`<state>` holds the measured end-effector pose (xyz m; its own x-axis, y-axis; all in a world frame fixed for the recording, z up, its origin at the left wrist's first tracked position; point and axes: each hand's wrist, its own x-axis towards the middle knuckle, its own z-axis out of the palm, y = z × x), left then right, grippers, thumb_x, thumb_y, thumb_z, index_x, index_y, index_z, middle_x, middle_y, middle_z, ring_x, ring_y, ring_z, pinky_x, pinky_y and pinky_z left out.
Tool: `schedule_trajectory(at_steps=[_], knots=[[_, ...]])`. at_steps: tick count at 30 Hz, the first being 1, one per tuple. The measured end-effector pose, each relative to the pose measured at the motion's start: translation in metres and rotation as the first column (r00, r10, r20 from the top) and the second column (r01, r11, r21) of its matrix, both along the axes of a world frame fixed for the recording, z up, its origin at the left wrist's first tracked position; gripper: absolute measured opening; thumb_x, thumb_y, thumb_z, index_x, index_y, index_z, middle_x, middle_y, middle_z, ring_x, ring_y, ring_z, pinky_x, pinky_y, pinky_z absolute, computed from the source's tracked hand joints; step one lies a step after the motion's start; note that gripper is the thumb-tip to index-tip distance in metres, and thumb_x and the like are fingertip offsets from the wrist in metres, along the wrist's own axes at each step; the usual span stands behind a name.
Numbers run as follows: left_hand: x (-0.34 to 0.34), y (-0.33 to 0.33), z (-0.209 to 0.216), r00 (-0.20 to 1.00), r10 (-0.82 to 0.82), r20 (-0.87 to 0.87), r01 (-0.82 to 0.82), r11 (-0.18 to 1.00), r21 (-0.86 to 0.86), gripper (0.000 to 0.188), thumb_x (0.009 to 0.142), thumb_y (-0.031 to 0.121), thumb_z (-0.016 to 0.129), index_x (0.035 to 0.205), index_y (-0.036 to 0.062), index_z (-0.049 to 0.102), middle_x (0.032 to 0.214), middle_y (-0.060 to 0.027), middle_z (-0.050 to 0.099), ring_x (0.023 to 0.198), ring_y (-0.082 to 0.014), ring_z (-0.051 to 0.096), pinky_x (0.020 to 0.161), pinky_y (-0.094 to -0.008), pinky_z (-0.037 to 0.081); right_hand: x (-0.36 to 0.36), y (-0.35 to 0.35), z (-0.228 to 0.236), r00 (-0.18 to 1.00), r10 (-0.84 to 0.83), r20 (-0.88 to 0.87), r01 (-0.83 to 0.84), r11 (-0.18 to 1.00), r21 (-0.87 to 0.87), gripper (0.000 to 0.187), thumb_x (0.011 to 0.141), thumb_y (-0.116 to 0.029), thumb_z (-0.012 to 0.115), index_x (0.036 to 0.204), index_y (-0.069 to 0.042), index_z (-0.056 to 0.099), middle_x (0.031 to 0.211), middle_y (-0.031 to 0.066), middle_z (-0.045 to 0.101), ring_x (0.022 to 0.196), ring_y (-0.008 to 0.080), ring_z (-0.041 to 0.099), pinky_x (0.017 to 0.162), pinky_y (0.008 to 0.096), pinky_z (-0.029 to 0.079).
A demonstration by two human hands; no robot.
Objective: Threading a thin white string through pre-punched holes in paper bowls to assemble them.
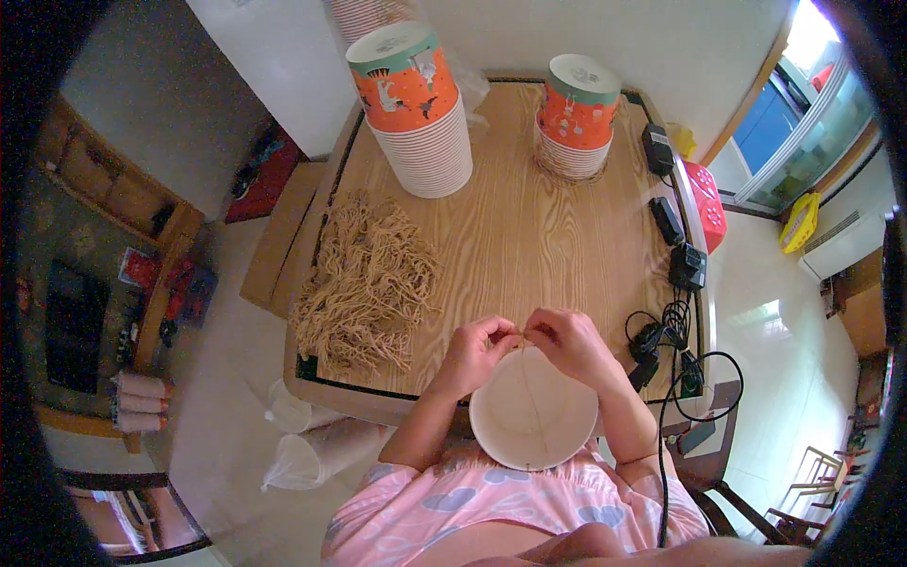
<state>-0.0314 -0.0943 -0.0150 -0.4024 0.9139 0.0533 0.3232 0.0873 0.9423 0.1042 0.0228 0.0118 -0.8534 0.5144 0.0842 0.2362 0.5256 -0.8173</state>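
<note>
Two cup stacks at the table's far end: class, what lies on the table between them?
Nothing: the head view shows only bare wooden tabletop between the left cup stack and the right cup stack.

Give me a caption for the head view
Both hands pinch a cord over a white paper bowl.

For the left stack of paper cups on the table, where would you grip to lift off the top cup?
Probably the orange side wall of the top cup, from above with fingers on opposite sides. The left stack stands mouth-down, so the closed base faces up and only that cup's wall is exposed.
</note>
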Motion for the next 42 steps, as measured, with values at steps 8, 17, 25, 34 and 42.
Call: schedule_trajectory(at_steps=[8,17,25,34,42], knots=[[-0.004,0.002,-0.017,0.967,0.035,0.252,-0.032,0.999,-0.018,0.009,0.082,0.008,0.062,0.088,0.0010,0.061,0.080,-0.0033,0.063,0.074,-0.0105,0.058,0.068,-0.0256,0.048,-0.004,0.001,-0.002,0.999,0.031,-0.008,-0.030,0.994,0.108,0.009,0.077,-0.010,0.060,0.079,-0.002,0.059,0.068,0.0143,0.058,0.064,0.0293,0.058,0.058,0.0363,0.046],[-0.005,0.004,-0.010,0.993,0.041,0.111,-0.040,0.999,-0.010,0.014,0.082,0.009,0.063,0.092,0.0000,0.062,0.078,-0.0062,0.066,0.071,-0.0103,0.060,0.063,-0.0246,0.048,0.001,0.000,0.003,0.996,0.061,-0.068,-0.058,0.997,0.051,0.009,0.079,-0.011,0.060,0.081,-0.002,0.059,0.072,0.0135,0.059,0.066,0.0292,0.058,0.059,0.0359,0.046],[-0.005,0.002,-0.008,0.983,0.028,0.179,-0.023,0.999,-0.029,0.013,0.080,0.007,0.064,0.092,0.0013,0.065,0.083,-0.0049,0.067,0.072,-0.0089,0.060,0.066,-0.0241,0.049,0.001,0.000,0.005,0.999,0.032,-0.020,-0.032,0.999,-0.016,0.010,0.079,-0.011,0.057,0.079,-0.002,0.059,0.071,0.0163,0.060,0.067,0.0342,0.059,0.060,0.0402,0.047],[-0.004,0.003,0.002,0.983,0.021,0.182,-0.013,0.999,-0.048,0.012,0.080,0.006,0.064,0.090,0.0001,0.065,0.083,-0.0050,0.067,0.074,-0.0092,0.060,0.067,-0.0243,0.049,0.000,0.000,0.007,1.000,0.017,-0.014,-0.017,1.000,-0.012,0.010,0.079,-0.012,0.058,0.077,-0.002,0.059,0.070,0.0161,0.060,0.066,0.0338,0.059,0.059,0.0402,0.047],[0.003,0.005,0.007,0.987,0.070,-0.144,-0.061,0.996,0.063,0.007,0.078,0.003,0.063,0.084,0.0002,0.060,0.078,-0.0092,0.063,0.073,-0.0176,0.062,0.065,-0.0286,0.048,-0.002,0.001,-0.005,0.998,0.026,-0.062,-0.020,0.995,0.094,0.008,0.076,-0.008,0.060,0.077,-0.001,0.058,0.067,0.0145,0.058,0.062,0.0296,0.058,0.055,0.0357,0.045]])
